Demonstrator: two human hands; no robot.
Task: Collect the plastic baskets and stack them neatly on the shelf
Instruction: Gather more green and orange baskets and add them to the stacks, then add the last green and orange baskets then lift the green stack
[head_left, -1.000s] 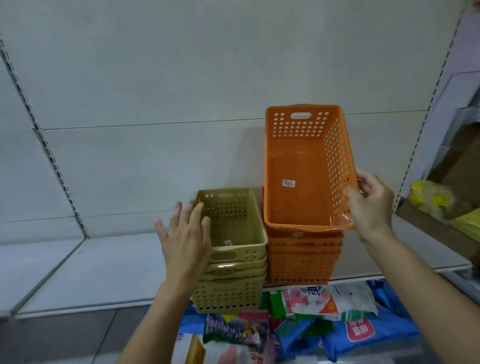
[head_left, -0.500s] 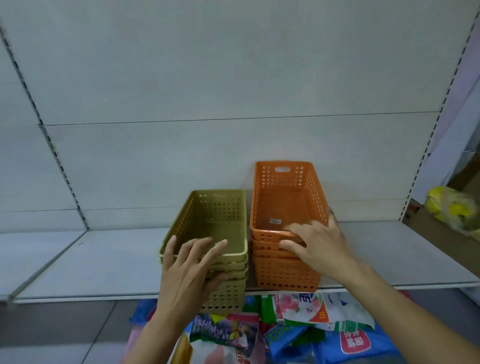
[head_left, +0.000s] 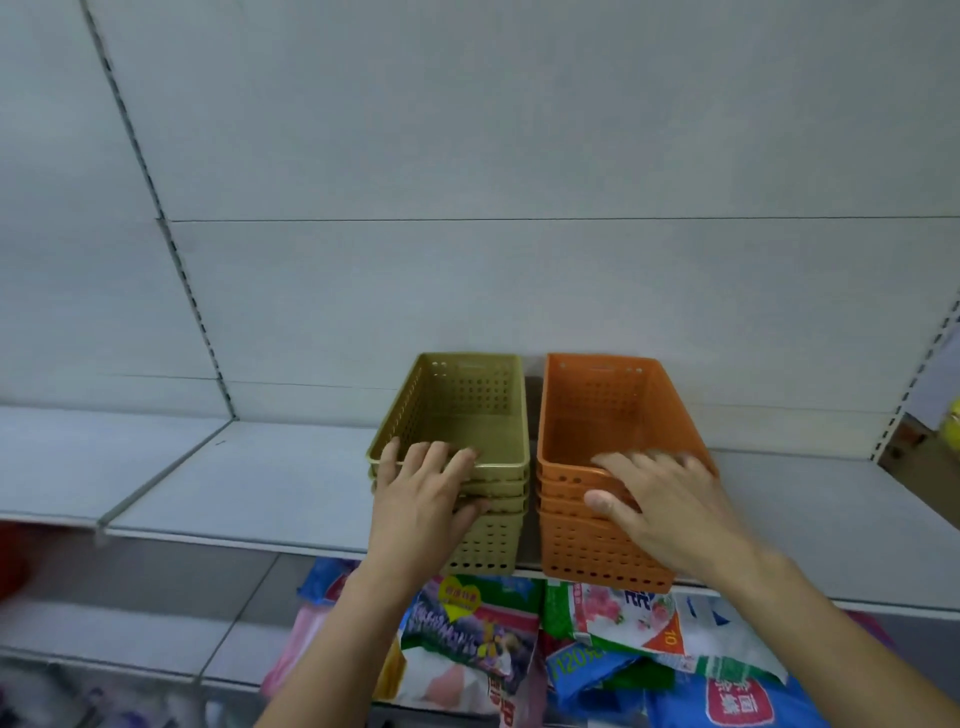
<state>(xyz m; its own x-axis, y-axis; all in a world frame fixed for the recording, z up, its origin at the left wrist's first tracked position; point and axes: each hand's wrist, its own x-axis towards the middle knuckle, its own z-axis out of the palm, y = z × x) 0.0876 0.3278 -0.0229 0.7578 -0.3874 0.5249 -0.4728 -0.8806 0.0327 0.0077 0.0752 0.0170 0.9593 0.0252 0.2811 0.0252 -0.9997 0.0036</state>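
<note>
shelf (head_left: 260, 483) bare left of green baskets (head_left: 457, 415).

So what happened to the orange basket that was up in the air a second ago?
It came down. The right hand lowered it onto the orange stack, then moved from its side to the stack's near end, fingers over the rim. The left hand closed onto the near end of the green stack, and both stacks went back toward the wall. The bags below the shelf stayed put.

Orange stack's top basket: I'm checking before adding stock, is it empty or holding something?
Empty as far as visible: the top orange basket shows bare floor; the right hand hides its near edge.
</note>
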